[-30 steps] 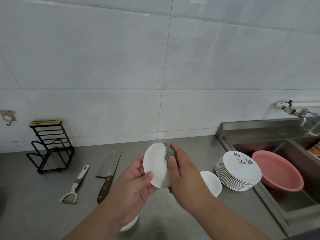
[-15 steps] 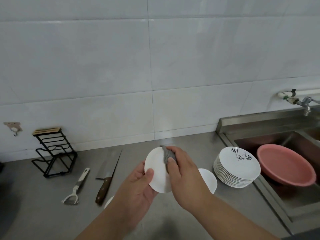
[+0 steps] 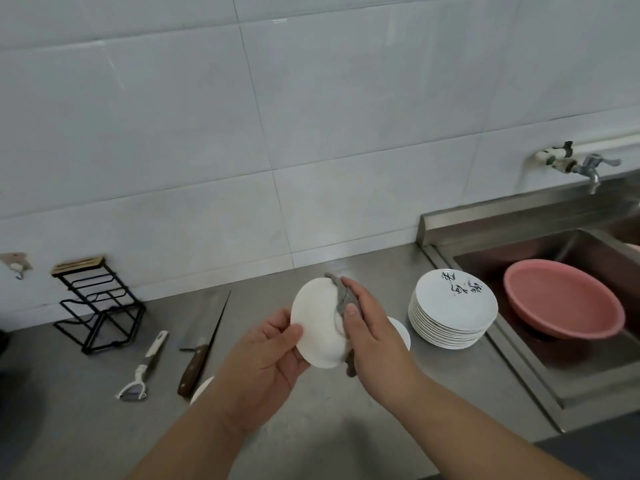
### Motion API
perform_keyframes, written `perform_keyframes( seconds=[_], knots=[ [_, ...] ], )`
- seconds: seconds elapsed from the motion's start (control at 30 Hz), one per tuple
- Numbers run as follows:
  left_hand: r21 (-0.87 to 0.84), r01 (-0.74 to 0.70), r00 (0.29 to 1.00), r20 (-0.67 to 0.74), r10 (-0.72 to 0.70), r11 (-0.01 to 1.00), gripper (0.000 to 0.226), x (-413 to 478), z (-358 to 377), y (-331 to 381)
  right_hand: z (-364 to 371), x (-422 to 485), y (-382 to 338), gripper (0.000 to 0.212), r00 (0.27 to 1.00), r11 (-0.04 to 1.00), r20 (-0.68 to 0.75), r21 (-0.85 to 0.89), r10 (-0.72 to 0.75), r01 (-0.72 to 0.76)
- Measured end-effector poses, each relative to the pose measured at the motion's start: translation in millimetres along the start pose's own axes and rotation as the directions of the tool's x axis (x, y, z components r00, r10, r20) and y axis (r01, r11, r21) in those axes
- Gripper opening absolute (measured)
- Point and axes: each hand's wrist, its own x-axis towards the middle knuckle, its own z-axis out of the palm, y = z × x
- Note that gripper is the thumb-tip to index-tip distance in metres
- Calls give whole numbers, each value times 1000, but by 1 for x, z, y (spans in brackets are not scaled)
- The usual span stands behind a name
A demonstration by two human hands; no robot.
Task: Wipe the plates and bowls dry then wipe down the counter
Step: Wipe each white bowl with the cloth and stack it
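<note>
Right hand (image 3: 374, 337) has slid cloth (image 3: 341, 303) down plate (image 3: 318, 327); left hand (image 3: 266, 362) holds it.

Single view: head-worn wide-angle camera above steel counter (image 3: 76, 427), pitched forward and down, facing tiled wall (image 3: 311, 116). Close range: forearms enter from bottom edge, left hand (image 3: 266, 362) and right hand (image 3: 370, 334) lower centre, just left of plate stack (image 3: 453, 306). Sink (image 3: 512, 368) right of plate stack, cut by frame edge; black wire rack (image 3: 98, 303) far left of it. Grout lines run tilted, rising toward plate-stack side.
</note>
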Motion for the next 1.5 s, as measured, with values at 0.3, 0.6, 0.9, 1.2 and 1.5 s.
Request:
perform_keyframes(
  seconds=[0.3, 0.6, 0.9, 1.2, 1.5],
  knots=[
    [151, 41, 999, 24, -45, 988, 36, 14, 14, 2, -34, 6, -12, 44, 963, 939, 91, -213, -255, 269],
    [67, 96, 992, 79, -101, 993, 56, 21, 20, -7, -35, -1, -1, 37, 991, 995, -96, -4, -98, 98],
    [43, -49, 989, 144, 42, 998, 46, 25, 28, -23, -26, 0, -6, 45, 985, 994, -170, 102, -14, 31],
    [49, 28, 999, 40, -30, 998, 42, 30, 37, -5, -53, 17, -14, 43, 966, 956, -5, -146, -259, 255],
    [-153, -40, 992, -124, 21, 987, 48, 31, 52, -44, -5, -8, 7, 60, 989, 983, -64, 131, 137, -127]
  ],
)
